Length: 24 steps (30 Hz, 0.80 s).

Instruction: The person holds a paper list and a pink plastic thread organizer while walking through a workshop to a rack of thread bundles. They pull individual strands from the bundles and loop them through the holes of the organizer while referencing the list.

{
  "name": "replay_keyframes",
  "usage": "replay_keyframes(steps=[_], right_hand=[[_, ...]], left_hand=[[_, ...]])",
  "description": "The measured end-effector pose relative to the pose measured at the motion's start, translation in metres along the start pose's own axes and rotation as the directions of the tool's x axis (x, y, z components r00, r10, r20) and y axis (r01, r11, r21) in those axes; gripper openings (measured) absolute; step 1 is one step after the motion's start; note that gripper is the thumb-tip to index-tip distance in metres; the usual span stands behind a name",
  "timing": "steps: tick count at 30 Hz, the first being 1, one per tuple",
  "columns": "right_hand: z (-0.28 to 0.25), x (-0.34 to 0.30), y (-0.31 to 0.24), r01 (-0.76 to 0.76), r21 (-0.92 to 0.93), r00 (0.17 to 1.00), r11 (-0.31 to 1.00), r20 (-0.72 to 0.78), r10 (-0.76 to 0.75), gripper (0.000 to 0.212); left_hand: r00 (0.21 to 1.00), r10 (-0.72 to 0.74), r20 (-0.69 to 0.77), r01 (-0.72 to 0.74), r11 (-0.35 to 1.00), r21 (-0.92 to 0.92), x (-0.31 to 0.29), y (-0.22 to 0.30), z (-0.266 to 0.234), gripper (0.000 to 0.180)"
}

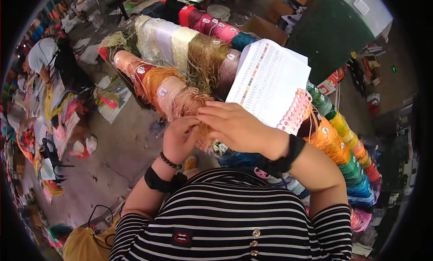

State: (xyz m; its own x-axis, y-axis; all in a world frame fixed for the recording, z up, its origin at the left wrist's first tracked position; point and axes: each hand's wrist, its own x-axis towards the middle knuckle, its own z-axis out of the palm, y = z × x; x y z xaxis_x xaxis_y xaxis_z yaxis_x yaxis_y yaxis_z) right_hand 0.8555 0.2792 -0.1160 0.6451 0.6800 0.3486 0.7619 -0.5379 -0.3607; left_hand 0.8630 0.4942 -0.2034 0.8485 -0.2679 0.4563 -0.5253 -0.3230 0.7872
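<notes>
Both my hands are at the near end of a long bar hung with thread, where a loose bundle of peach thread (191,100) spills over. My left hand (179,137) has its fingers curled in against the bundle's near side. What lies between them is hidden. Over the same strands my right hand (237,128) stretches its fingers, their tips beside the left fingers. Pink thread (170,95) and orange thread (158,77) hang just beyond, with small white labels.
Printed colour-chart sheets (270,83) lie on the rack right of my hands, with a pink perforated card (295,111) at their edge. A second row carries cream thread (182,42). Green and yellow thread (340,125) runs down the right. A person (43,55) bends over thread at far left.
</notes>
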Motion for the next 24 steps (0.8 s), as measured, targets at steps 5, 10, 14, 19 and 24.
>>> replay_keyframes(steps=[5, 10, 14, 19, 24], right_hand=[[0.033, 0.009, 0.019, 0.007, -0.084, 0.996, 0.996, 0.094, 0.001, 0.042], [0.04, 0.006, 0.024, -0.081, 0.053, 0.983, 0.995, 0.167, 0.071, 0.038], [0.048, 0.001, 0.029, -0.124, 0.147, 0.991, 0.981, -0.028, 0.13, 0.028], [0.049, -0.005, 0.035, -0.191, 0.209, 0.967, 0.959, -0.128, 0.22, 0.019], [0.045, -0.003, 0.033, -0.189, 0.194, 0.968, 0.963, -0.131, 0.216, 0.016]], left_hand=[[0.978, -0.204, 0.053, 0.208, 0.972, -0.113, -0.005, -0.002, -0.007, 0.017], [0.976, -0.203, -0.084, 0.207, 0.977, 0.047, 0.015, -0.016, -0.02, 0.011], [0.975, -0.217, -0.041, 0.22, 0.973, 0.065, 0.014, -0.012, -0.012, 0.008], [0.965, -0.258, -0.035, 0.258, 0.966, -0.011, 0.006, -0.009, -0.009, 0.007], [0.985, -0.169, -0.044, 0.169, 0.985, -0.021, 0.011, -0.012, -0.002, 0.009]])
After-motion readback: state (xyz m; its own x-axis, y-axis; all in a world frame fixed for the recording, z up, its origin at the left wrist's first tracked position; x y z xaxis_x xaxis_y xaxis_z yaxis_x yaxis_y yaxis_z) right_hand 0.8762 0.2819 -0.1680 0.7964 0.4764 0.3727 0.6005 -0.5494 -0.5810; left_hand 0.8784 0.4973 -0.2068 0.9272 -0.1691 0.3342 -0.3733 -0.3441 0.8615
